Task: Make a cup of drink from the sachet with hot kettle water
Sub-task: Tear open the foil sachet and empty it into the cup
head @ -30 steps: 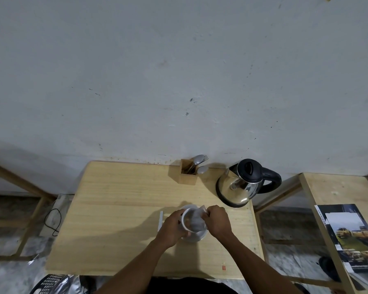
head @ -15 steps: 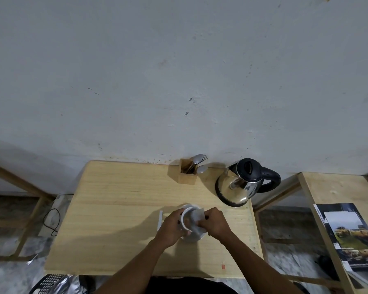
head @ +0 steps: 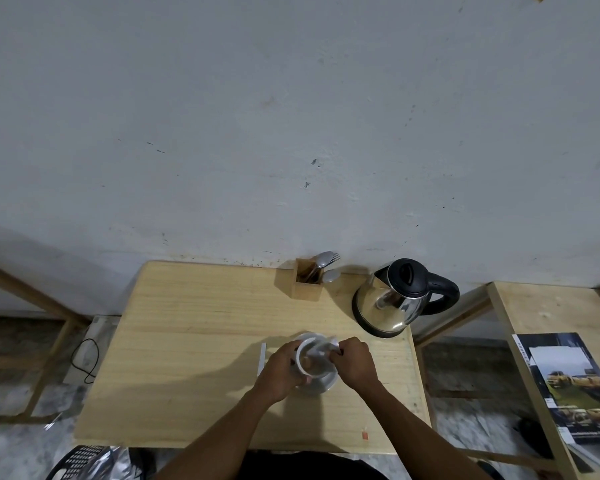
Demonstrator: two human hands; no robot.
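Observation:
A white cup [head: 313,362] stands on a white saucer [head: 321,384] near the front of the wooden table [head: 194,341]. My left hand [head: 280,372] wraps around the cup's left side. My right hand [head: 354,362] pinches a pale sachet [head: 323,348] that is tipped over the cup's mouth. A steel kettle [head: 392,303] with a black lid and handle stands at the back right of the table.
A wooden holder [head: 307,284] with spoons and a fork stands by the wall. A thin white strip [head: 262,358] lies left of the cup. A second table [head: 548,313] on the right carries a magazine [head: 579,386]. A black basket [head: 80,462] sits on the floor.
My right hand has lowered the sachet further over the cup's mouth. My left hand keeps its hold on the cup.

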